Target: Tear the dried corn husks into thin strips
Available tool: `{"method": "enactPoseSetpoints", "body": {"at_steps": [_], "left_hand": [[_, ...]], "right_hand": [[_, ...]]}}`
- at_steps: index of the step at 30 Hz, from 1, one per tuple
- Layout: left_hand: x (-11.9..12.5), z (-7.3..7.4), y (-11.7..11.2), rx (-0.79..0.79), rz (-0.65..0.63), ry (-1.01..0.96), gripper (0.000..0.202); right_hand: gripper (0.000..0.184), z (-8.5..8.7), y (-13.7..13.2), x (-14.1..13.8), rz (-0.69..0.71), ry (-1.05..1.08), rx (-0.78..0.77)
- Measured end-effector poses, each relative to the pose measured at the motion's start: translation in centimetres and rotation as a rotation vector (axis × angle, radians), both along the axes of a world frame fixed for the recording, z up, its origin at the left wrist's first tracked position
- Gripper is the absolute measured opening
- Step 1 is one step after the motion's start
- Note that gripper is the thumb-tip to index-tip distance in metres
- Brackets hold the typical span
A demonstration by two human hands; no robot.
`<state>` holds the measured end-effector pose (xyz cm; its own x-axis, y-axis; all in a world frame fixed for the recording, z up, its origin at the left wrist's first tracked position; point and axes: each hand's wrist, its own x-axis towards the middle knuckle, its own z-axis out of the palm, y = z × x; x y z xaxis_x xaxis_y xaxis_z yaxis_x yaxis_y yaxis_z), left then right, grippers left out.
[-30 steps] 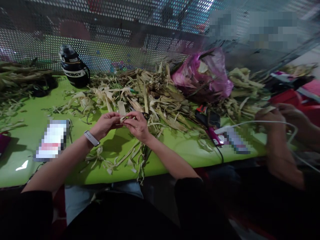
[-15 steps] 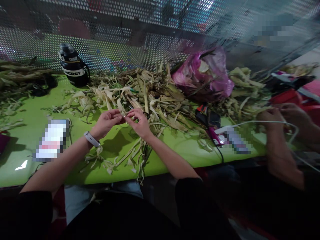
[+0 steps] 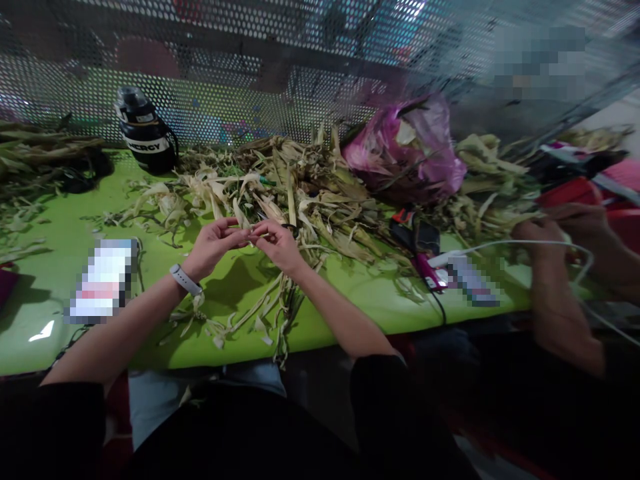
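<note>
My left hand (image 3: 215, 245) and my right hand (image 3: 276, 244) meet above the green table, their fingertips pinched together. A pale strip of dried corn husk (image 3: 241, 215) rises from between the fingers; its lower end is hidden by them. A white-banded watch sits on my left wrist. Just behind my hands spreads a heap of dried corn husks and stalks (image 3: 320, 180). Below my right hand, long thin husk strips (image 3: 285, 313) hang over the table's front edge.
The green table (image 3: 345, 313) bears a black bottle (image 3: 147, 143), a phone (image 3: 103, 280), a pink plastic bag (image 3: 435, 153), a magenta device (image 3: 431, 273) with a white cable, and a second phone (image 3: 473, 280). A perforated metal panel stands behind. At right, another person's hands (image 3: 555, 233) work near husks.
My hands stay in nearly the same place, with the fingers drawn slightly closer together at the tips. The other person's hands have shifted a little.
</note>
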<state>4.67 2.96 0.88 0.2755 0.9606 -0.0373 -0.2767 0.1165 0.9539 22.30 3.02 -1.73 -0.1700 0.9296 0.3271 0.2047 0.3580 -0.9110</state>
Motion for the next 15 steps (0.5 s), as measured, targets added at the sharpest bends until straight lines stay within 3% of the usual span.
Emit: {"method": "enactPoseSetpoints", "body": {"at_steps": [15], "left_hand": [[0.43,-0.85,0.09,0.077,0.128,-0.017,0.057]], "right_hand": [[0.023,-0.54,-0.67,-0.86,-0.045,0.057,0.075]]}}
